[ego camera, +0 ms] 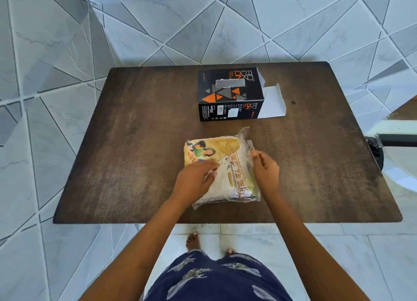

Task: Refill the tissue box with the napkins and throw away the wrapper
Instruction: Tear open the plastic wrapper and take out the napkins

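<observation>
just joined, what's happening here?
A person stands at a dark wooden table working on a sealed napkin pack. The left hand presses flat on the pack while the right hand pinches the clear wrapper at its right edge, apparently to tear it open. The black tissue box sits behind, its right end flap open, nothing loaded yet.

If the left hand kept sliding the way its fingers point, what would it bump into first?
The left hand lies flat on the napkin pack, fingers aimed right and slightly away. Going straight on, it would probably meet the right hand, which pinches the wrapper's edge, though depth is hard to judge.
</observation>
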`<action>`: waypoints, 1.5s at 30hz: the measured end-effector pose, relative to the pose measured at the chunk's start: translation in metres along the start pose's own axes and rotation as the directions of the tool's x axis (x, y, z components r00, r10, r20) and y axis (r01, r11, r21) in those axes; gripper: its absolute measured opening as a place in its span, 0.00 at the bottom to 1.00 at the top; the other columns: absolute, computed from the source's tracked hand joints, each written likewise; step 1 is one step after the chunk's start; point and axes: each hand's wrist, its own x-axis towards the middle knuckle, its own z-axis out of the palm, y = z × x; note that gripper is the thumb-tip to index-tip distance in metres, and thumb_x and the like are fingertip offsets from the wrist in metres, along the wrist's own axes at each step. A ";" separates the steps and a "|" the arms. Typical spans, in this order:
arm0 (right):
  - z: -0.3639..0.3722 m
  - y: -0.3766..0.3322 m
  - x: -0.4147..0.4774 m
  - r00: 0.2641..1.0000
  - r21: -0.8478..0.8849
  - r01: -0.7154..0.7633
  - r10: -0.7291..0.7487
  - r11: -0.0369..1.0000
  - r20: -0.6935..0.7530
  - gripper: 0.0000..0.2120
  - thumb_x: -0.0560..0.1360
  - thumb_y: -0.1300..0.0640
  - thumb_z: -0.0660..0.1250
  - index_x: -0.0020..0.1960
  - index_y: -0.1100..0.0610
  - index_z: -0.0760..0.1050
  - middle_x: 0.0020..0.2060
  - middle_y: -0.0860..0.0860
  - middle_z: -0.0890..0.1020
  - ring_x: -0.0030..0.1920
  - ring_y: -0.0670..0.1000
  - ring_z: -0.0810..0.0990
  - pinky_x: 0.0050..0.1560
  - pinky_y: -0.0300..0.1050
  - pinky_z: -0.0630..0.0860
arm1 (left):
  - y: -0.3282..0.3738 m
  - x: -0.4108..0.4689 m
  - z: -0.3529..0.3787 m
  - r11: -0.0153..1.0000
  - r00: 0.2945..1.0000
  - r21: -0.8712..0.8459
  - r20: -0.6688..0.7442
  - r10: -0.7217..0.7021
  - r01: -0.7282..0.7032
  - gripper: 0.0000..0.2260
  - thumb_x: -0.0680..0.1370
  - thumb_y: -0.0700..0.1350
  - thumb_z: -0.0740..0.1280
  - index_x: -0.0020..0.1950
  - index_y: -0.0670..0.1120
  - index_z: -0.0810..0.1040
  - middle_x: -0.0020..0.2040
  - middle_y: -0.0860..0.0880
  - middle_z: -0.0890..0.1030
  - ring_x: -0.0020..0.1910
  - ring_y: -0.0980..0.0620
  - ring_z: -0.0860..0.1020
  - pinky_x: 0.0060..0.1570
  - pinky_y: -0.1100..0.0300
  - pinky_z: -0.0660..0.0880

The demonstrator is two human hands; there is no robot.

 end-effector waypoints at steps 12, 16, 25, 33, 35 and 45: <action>-0.030 0.007 0.015 0.981 -0.129 -0.077 0.052 0.989 -0.186 0.07 0.73 0.65 0.65 0.46 0.64 0.81 0.36 0.54 0.81 0.35 0.51 0.77 0.31 0.36 0.72 | -0.015 0.017 0.003 0.955 0.933 0.266 0.292 -0.210 0.132 0.31 0.75 0.63 0.58 0.74 0.62 0.48 0.78 0.50 0.42 0.77 0.48 0.42 0.72 0.41 0.49; -0.030 0.030 0.026 0.923 0.184 -0.350 0.371 0.919 -0.101 0.04 0.71 0.63 0.69 0.45 0.64 0.81 0.39 0.58 0.83 0.39 0.55 0.82 0.43 0.41 0.81 | -0.024 0.022 -0.004 0.951 0.930 0.292 0.313 -0.191 0.097 0.30 0.75 0.63 0.58 0.74 0.62 0.49 0.78 0.51 0.42 0.77 0.49 0.43 0.72 0.42 0.49; -0.036 0.024 0.008 0.935 0.064 -0.246 0.254 0.967 -0.247 0.11 0.71 0.67 0.65 0.52 0.60 0.75 0.44 0.54 0.80 0.40 0.49 0.78 0.42 0.31 0.76 | -0.026 0.043 -0.024 0.941 0.949 0.335 0.275 -0.155 0.057 0.28 0.75 0.56 0.64 0.73 0.58 0.58 0.78 0.51 0.53 0.76 0.49 0.51 0.73 0.46 0.50; -0.038 -0.001 -0.013 0.993 -0.346 -0.115 0.098 0.931 -0.065 0.14 0.73 0.54 0.68 0.54 0.62 0.75 0.45 0.55 0.81 0.45 0.55 0.80 0.46 0.46 0.74 | -0.019 0.028 -0.002 0.973 0.976 0.185 0.146 -0.163 0.135 0.22 0.76 0.50 0.64 0.70 0.54 0.67 0.76 0.51 0.61 0.72 0.48 0.63 0.68 0.48 0.62; -0.039 0.001 -0.013 0.983 -0.349 -0.184 0.179 0.919 -0.047 0.16 0.72 0.54 0.68 0.56 0.62 0.75 0.45 0.56 0.82 0.49 0.57 0.80 0.47 0.45 0.73 | -0.019 0.028 -0.001 0.977 0.975 0.171 0.157 -0.158 0.131 0.22 0.76 0.50 0.64 0.70 0.54 0.67 0.76 0.51 0.60 0.73 0.48 0.62 0.69 0.48 0.61; -0.047 -0.010 -0.014 0.971 -0.027 -0.238 0.239 0.971 -0.001 0.07 0.72 0.62 0.67 0.36 0.55 0.75 0.33 0.50 0.80 0.36 0.48 0.77 0.40 0.41 0.76 | -0.018 0.025 0.002 0.975 0.973 0.166 0.152 -0.173 0.147 0.22 0.77 0.50 0.63 0.71 0.54 0.66 0.76 0.51 0.59 0.74 0.48 0.60 0.71 0.45 0.60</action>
